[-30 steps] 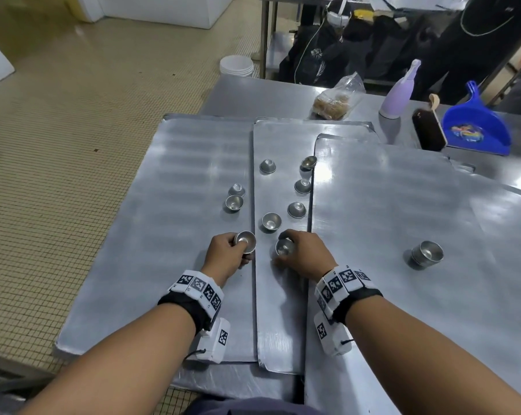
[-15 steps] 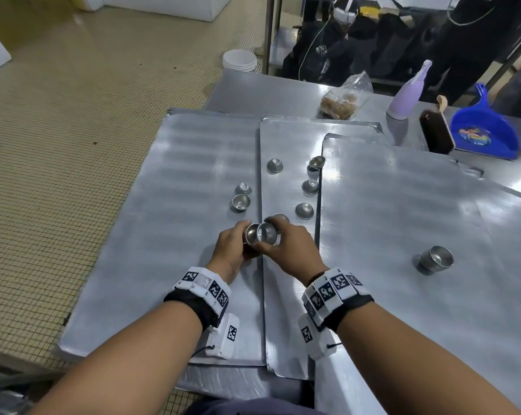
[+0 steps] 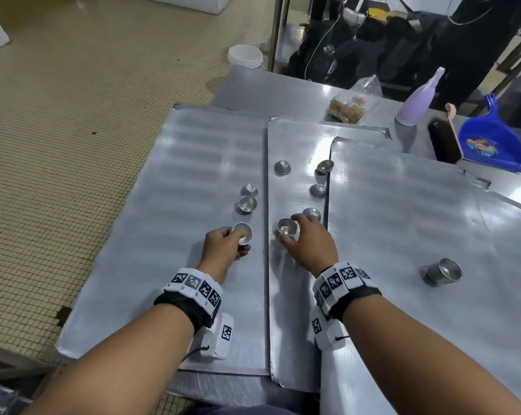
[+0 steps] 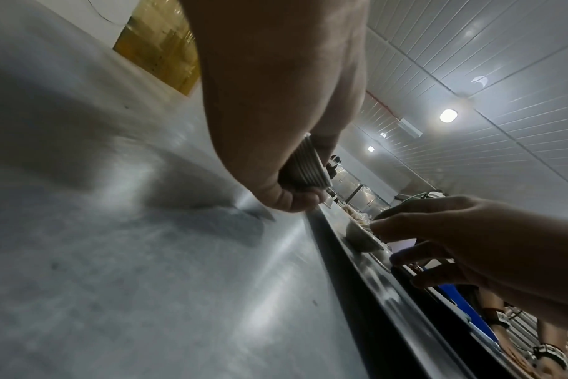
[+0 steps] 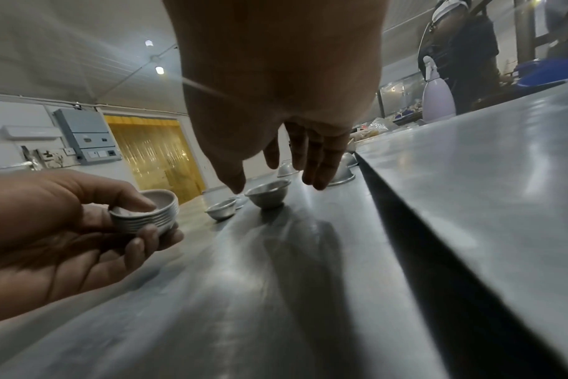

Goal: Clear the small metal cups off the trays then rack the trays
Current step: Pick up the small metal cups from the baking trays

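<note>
Right hand hides part of inverted cup.

We see three trays of brushed silvery metal, dull in sheen, with soft streaked glare and a fine grain in the wrist views. The cups are thin bright metal, shinier inside than out; the nested stack shows ribbed rims. The table is smooth steel, glossier than the trays. The dustpan is glossy blue plastic, the bottle matt lilac plastic, the bag clear crinkled film. The brush has dark bristles and a pale wooden handle. The wristbands look like black cloth with white printed tags. The floor is small matt tiles.
</note>
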Demonstrator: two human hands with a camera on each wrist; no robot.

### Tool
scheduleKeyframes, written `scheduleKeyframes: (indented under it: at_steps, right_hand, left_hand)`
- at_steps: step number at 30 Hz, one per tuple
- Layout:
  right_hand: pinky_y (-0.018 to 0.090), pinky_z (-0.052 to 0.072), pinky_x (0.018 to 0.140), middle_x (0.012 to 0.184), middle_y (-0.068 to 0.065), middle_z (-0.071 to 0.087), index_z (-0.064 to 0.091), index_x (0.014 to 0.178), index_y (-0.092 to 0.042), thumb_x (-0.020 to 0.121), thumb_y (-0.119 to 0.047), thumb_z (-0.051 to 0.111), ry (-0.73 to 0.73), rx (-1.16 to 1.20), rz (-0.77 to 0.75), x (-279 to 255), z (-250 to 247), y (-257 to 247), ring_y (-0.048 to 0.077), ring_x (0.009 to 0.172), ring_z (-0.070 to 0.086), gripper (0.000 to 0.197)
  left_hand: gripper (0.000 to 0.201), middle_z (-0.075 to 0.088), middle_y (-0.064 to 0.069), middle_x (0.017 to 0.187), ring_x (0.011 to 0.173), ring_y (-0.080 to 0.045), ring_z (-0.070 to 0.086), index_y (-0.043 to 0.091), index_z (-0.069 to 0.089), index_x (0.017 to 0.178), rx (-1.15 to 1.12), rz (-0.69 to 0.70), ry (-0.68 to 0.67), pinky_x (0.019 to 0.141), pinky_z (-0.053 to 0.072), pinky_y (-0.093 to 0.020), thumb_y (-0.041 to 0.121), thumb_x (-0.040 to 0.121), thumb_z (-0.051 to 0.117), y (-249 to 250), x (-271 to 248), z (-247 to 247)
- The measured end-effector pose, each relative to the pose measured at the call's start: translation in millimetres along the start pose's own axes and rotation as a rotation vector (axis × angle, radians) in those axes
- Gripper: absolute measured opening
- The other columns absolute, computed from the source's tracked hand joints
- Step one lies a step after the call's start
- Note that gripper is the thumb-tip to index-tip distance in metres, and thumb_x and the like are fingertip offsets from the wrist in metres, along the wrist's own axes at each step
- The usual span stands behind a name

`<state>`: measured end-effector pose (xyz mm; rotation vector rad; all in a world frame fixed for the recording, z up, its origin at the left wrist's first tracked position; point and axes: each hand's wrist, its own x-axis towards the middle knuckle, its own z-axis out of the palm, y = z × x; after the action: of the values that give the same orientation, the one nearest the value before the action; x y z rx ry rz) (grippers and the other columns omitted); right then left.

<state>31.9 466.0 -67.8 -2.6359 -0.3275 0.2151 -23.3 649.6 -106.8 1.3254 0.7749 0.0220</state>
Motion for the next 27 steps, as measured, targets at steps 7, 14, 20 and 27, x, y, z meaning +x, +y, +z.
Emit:
scheduleKeyframes:
  at_steps: [7,14,20,27]
  right_hand:
    - [0.029,0.041,0.073,0.105,0.004,0.060,0.072,0.097,-0.020,0.090,-0.039,0.061,-0.128,-0.081,-0.025,14.9,12.1,6.9,0.025,0.100,0.060,0.022]
    - [0.035,0.045,0.083,0.115,0.009,0.066,0.054,0.128,-0.014,0.086,-0.032,0.068,-0.089,0.010,0.041,8.9,12.8,9.1,0.031,0.108,0.061,0.048]
    - [0.030,0.043,0.078,0.107,0.006,0.061,0.063,0.107,-0.021,0.082,-0.037,0.065,-0.080,0.021,0.069,0.3,18.2,12.5,0.029,0.099,0.061,0.030]
    - [0.032,0.046,0.081,0.110,0.003,0.070,0.059,0.121,-0.018,0.084,-0.036,0.073,0.001,0.121,-0.012,-11.0,0.9,3.1,0.026,0.102,0.064,0.044]
  left_hand:
    - [0.014,0.066,-0.014,0.083,0.067,-0.024,0.071,0.001,0.068,0.089,0.063,0.037,-0.050,0.078,0.059,-0.042,0.000,0.094,0.054,-4.1,-5.9,4.5]
    - [0.017,0.067,-0.012,0.077,0.065,-0.020,0.072,-0.008,0.068,0.095,0.140,0.071,-0.066,0.069,0.053,-0.035,0.003,0.093,0.055,-5.8,-4.7,9.7]
    - [0.016,0.069,-0.007,0.073,0.067,-0.021,0.073,0.007,0.069,0.084,0.164,0.082,-0.082,0.065,0.053,-0.031,0.005,0.093,0.056,-0.7,-3.4,17.1]
    - [0.015,0.069,-0.011,0.072,0.066,-0.023,0.071,0.003,0.069,0.084,0.170,0.086,-0.081,0.064,0.053,-0.031,0.005,0.092,0.056,8.8,-1.1,27.9]
